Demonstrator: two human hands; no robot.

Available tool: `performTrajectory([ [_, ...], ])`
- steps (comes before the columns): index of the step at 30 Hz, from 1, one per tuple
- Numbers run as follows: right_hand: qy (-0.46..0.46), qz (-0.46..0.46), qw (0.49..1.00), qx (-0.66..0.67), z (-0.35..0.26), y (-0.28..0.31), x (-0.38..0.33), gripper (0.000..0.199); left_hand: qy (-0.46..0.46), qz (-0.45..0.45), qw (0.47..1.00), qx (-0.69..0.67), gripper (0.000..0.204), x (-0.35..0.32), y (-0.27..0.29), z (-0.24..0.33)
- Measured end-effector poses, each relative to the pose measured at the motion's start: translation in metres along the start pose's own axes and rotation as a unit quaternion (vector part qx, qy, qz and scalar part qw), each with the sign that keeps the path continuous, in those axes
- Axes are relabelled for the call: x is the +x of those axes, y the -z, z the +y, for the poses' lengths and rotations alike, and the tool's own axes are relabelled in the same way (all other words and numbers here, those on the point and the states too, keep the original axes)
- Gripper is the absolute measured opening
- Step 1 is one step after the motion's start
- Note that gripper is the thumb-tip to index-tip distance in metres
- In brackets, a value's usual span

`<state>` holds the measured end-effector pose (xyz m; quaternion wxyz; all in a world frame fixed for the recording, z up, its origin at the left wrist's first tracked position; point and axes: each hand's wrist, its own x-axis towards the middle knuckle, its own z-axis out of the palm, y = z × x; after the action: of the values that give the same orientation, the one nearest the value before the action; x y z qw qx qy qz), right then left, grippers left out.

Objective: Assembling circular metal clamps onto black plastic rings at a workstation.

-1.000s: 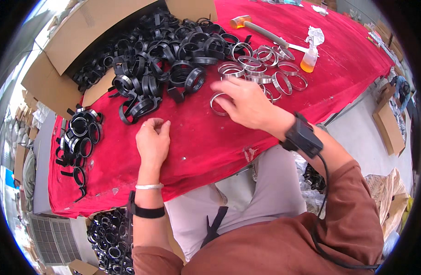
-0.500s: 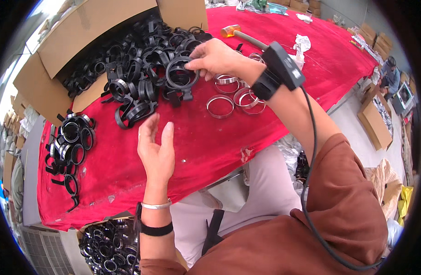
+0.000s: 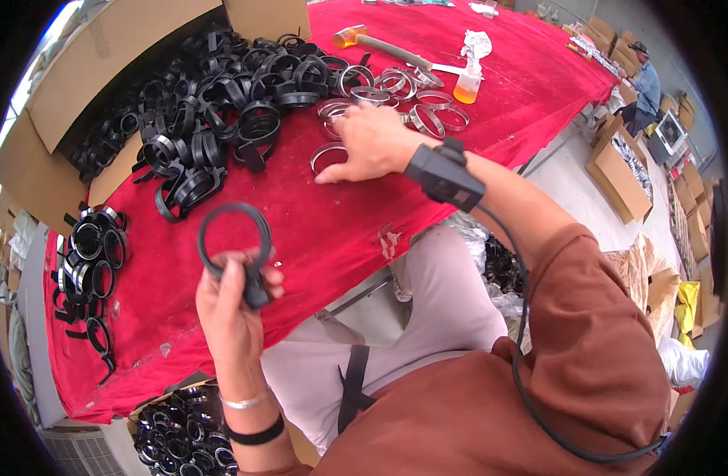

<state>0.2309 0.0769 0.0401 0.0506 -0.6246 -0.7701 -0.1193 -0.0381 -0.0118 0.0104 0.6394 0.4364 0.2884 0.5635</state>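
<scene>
My left hand (image 3: 233,305) is closed on the lower part of a black ring with a short tab (image 3: 235,208), held up above the cloth near the front edge. My right hand (image 3: 370,144) is over the loose silver metal rings, its thumb and fingers apart. Between thumb and fingertips lies one silver ring (image 3: 315,161), partly hidden by the hand; whether the fingers touch it I cannot tell. Several other silver rings (image 3: 429,119) lie beside and beyond this hand. A big heap of black rings with tabs (image 3: 197,103) fills the far left of the table.
Cardboard panels (image 3: 126,55) wall the heap. A smaller group of rings with silver inserts (image 3: 88,246) lies on the red cloth (image 3: 165,317) at left. A mallet (image 3: 391,51) and a bottle with orange liquid (image 3: 467,83) lie beyond. A box of rings (image 3: 181,428) stands below.
A black ring has gone from my right hand at the heap to my left hand, which was open before. My right hand has moved right to the silver rings. The view has shifted.
</scene>
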Motion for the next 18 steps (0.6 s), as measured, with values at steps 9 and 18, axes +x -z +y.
performTrajectory([
  [9, 0.174, 0.191, 0.957, 0.131, -0.018, -0.012, -0.014, 0.077, 0.045, 0.051, 0.997, -0.048, 0.015, -0.053, 0.013, -0.022],
  [18, 0.236, 0.249, 0.907, 0.245, -0.029, -0.014, -0.031, 0.072, 0.072, 0.059, 0.992, -0.082, 0.015, -0.057, 0.013, -0.034],
])
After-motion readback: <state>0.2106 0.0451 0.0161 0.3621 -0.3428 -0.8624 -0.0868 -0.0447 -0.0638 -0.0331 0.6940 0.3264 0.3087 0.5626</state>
